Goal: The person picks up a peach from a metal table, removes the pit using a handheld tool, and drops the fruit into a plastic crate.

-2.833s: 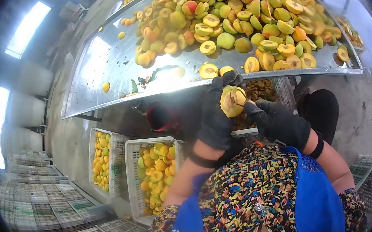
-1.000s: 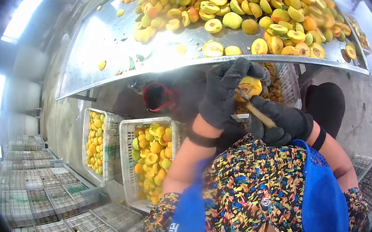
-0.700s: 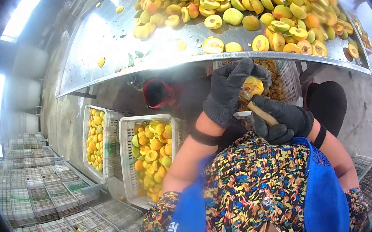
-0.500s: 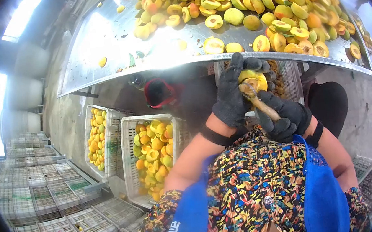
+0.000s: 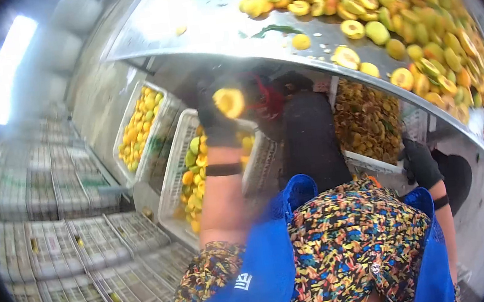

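Observation:
My left hand, in a black glove, is stretched out to the left and grips a yellow peach half with its cut face up. It hovers over a white crate of peach halves. My right hand, also gloved, hangs low at the right with its fingers curled; the wooden-handled tool it held a moment ago is hidden in the fist. Whole and halved peaches are heaped on the steel table above.
A basket of peach pits sits under the table edge. A second white crate of fruit stands beside the first. Stacks of empty crates fill the floor at the left. A blue apron covers my front.
The hands have parted. My left hand swung left with the peach half, out over the crate. My right hand dropped down to the right. The view turned left.

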